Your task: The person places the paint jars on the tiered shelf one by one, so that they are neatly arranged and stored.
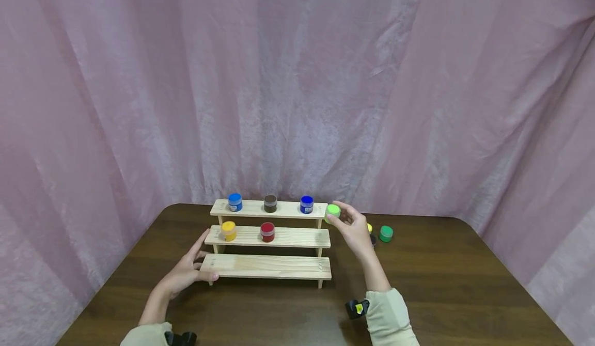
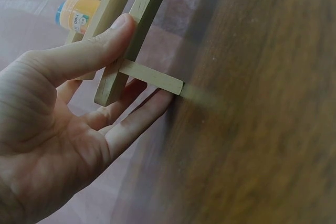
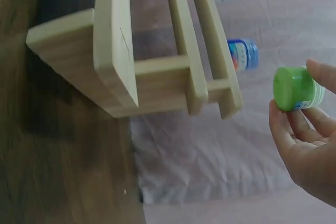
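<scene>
A three-tier wooden stand [image 1: 279,267] is on the table. My left hand [image 1: 183,272] holds its left end at the lowest tier, thumb along the front edge and fingers behind, as the left wrist view shows. My right hand [image 1: 355,232] pinches a light green paint jar [image 3: 295,88] between thumb and fingers, beside the right end of the top tier and apart from the wood in the right wrist view. On the top tier stand a blue jar [image 1: 235,202], a dark brown jar [image 1: 270,204] and a dark blue jar [image 1: 307,205]. The middle tier bears a yellow-orange jar [image 1: 229,231] and a red jar [image 1: 267,232].
Right of the stand, a green jar [image 1: 386,234] sits on the brown table [image 1: 446,273]. Partly hidden behind my right hand are a yellow jar [image 1: 370,228] and a dark jar [image 1: 373,240]. A pink curtain [image 1: 297,88] hangs behind the table.
</scene>
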{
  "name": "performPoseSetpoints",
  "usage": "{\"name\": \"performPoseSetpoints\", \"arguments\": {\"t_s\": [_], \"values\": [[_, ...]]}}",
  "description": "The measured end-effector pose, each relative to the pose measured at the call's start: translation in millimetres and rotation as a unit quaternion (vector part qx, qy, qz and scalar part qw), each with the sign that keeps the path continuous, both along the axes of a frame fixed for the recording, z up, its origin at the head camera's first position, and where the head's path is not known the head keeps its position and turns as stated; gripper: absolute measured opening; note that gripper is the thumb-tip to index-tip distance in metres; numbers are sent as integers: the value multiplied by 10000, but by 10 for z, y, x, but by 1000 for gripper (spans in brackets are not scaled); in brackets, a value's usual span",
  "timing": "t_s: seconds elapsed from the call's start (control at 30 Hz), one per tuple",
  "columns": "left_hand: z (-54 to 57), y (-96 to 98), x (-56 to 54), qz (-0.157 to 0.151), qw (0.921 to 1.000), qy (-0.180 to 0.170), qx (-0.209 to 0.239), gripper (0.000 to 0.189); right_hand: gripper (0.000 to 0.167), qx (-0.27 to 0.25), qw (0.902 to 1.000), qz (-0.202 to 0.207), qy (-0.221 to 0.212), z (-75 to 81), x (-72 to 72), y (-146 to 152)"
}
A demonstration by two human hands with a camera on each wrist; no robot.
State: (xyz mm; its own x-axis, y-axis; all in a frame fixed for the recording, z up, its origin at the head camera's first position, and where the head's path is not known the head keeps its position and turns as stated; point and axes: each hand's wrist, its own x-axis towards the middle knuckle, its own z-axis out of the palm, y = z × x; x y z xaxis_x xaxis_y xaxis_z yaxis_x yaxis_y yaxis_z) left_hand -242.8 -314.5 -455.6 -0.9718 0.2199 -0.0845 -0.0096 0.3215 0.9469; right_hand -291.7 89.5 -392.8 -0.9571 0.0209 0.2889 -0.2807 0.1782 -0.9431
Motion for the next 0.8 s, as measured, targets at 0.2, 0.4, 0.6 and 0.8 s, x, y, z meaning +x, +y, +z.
{"name": "performPoseSetpoints", "arguments": {"t_s": [0.2, 0.4, 0.6, 0.8], "values": [[-4, -2, -17, 25, 10000, 48, -10, 122, 46, 211, 9988, 427, -120, -54, -15, -146], [-6, -6, -20, 36, 10000, 45, -25, 122, 44, 238, 9954, 897, -230, -191, -35, -254], [-3, 1, -6, 51, 10000, 26, -37, 123, 43, 375, 9930, 1078, -303, -274, -16, -333], [4, 2, 6, 60, 10000, -3, -28, 123, 44, 426, 9920, 1133, -350, -296, -9, -359]]}}
